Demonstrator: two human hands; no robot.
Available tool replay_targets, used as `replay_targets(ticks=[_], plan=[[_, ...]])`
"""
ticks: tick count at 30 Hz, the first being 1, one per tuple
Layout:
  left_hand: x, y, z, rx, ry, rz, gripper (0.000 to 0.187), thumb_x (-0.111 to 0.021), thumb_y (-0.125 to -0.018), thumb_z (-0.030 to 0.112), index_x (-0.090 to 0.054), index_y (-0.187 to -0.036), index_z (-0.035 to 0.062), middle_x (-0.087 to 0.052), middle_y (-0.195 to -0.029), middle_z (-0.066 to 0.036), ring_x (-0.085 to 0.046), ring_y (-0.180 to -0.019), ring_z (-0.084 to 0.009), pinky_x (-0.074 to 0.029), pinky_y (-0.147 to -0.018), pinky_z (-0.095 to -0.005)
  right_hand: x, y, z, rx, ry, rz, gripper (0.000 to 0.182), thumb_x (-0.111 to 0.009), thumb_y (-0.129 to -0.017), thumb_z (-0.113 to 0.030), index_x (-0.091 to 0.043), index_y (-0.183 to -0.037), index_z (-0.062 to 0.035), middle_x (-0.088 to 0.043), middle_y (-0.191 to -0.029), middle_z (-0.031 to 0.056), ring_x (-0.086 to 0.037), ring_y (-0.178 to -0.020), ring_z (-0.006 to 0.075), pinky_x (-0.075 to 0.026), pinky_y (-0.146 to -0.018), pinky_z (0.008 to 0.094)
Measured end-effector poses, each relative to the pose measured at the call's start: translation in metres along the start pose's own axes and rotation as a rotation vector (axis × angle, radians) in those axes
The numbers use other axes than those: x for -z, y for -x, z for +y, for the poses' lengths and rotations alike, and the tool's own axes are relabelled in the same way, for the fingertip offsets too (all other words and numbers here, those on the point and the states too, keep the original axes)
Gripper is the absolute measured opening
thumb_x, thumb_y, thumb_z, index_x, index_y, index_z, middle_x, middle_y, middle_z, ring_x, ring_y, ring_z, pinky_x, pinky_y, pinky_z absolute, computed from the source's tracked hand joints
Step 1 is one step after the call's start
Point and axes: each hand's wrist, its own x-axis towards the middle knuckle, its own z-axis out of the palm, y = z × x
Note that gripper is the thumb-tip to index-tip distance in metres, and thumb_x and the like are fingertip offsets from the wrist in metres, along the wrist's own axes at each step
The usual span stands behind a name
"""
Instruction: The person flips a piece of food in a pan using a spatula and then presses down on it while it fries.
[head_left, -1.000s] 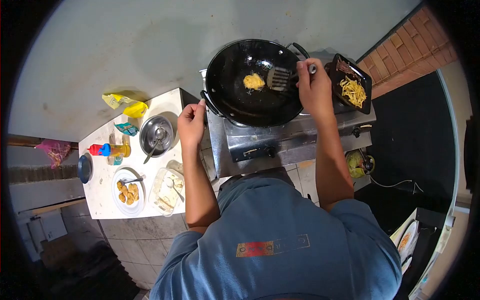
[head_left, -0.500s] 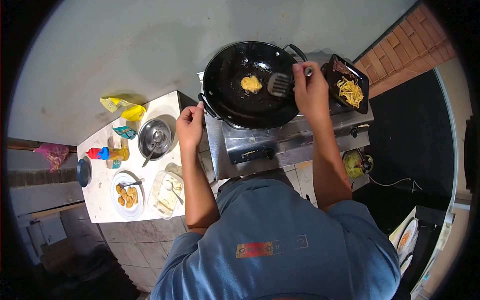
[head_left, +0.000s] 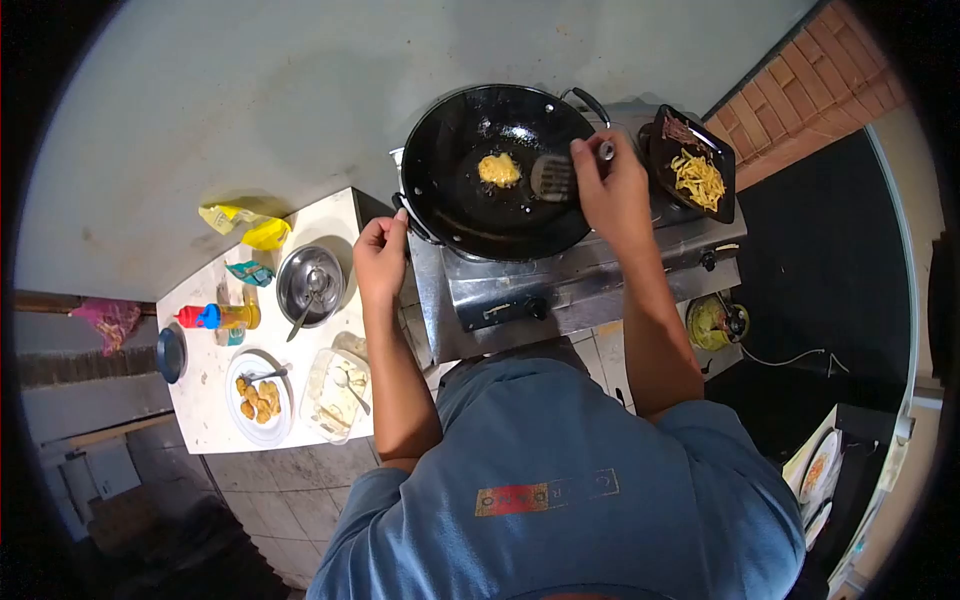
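A black two-handled wok [head_left: 470, 222] sits on the steel gas stove [head_left: 590, 285]. Near the middle of its oily bottom lies one yellow piece of frying food [head_left: 499, 170]. My right hand [head_left: 612, 188] is closed around the handle of a slotted spatula [head_left: 552, 178], whose blade is inside the wok, just right of the food and apart from it. At the wok's left handle, my left hand [head_left: 382, 245] pinches the grip between thumb and fingers.
Right of the wok, a black tray [head_left: 722, 152] holds yellow strips and brownish shreds. On the white table [head_left: 210, 375] at left are a steel bowl [head_left: 310, 286] with a spoon, a plate [head_left: 262, 434] of fried pieces, a clear container [head_left: 325, 415], sauce bottles [head_left: 232, 316] and yellow packets [head_left: 265, 234].
The spatula blade has shifted slightly left and down in the wok, its slots now facing up more plainly. My left hand stays on the wok handle.
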Motion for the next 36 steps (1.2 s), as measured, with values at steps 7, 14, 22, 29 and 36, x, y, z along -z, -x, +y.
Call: replay_targets(ticks=[7,14,22,29,36], plan=[[-0.001,0.000,0.002,0.023,0.024,0.008,0.027,-0.064,-0.090,0.026,-0.058,-0.074,0.0060,-0.048,-0.060,0.006,-0.041,-0.052,-0.0033,-0.034,-0.046,-0.0199,-0.004,-0.003,0.006,-0.045,-0.164,0.072,0.021,-0.061,-0.089,-0.020,-0.056,-0.092,-0.0002,-0.057,-0.069,0.0126,-0.054,-0.058,0.0184,-0.045,-0.057,0.0321],[-0.002,-0.001,0.001,0.014,0.011,0.015,0.027,-0.064,-0.091,0.025,-0.058,-0.073,0.0052,-0.047,-0.060,0.006,-0.039,-0.054,-0.0028,-0.031,-0.048,-0.0196,0.002,-0.003,0.001,-0.017,0.008,-0.101,0.019,-0.062,-0.089,-0.017,-0.056,-0.097,0.0001,-0.059,-0.078,0.0132,-0.056,-0.062,0.0169,-0.045,-0.057,0.0306],[-0.002,-0.001,-0.004,0.014,0.013,0.025,0.027,-0.064,-0.090,0.025,-0.058,-0.073,0.0043,-0.045,-0.061,0.008,-0.037,-0.057,-0.0026,-0.029,-0.051,-0.0202,-0.001,-0.007,0.000,-0.077,-0.234,0.004,0.018,-0.061,-0.089,-0.017,-0.057,-0.096,-0.0007,-0.059,-0.082,0.0125,-0.056,-0.062,0.0188,-0.045,-0.059,0.0299],[-0.004,0.002,-0.002,0.020,0.030,0.049,0.029,-0.065,-0.090,0.025,-0.058,-0.072,0.0036,-0.044,-0.062,0.008,-0.035,-0.057,-0.0030,-0.028,-0.052,-0.0202,-0.010,-0.013,0.020,-0.027,-0.018,-0.019,0.022,-0.060,-0.090,-0.021,-0.057,-0.096,-0.0008,-0.059,-0.082,0.0143,-0.057,-0.067,0.0229,-0.046,-0.064,0.0341],[-0.004,0.000,-0.012,0.005,0.062,0.029,0.029,-0.064,-0.090,0.026,-0.058,-0.073,0.0034,-0.044,-0.061,0.007,-0.035,-0.057,-0.0030,-0.028,-0.052,-0.0203,-0.023,-0.004,0.012,-0.038,-0.055,-0.041,0.022,-0.060,-0.090,-0.021,-0.057,-0.094,0.0002,-0.059,-0.080,0.0151,-0.057,-0.067,0.0234,-0.046,-0.063,0.0339]])
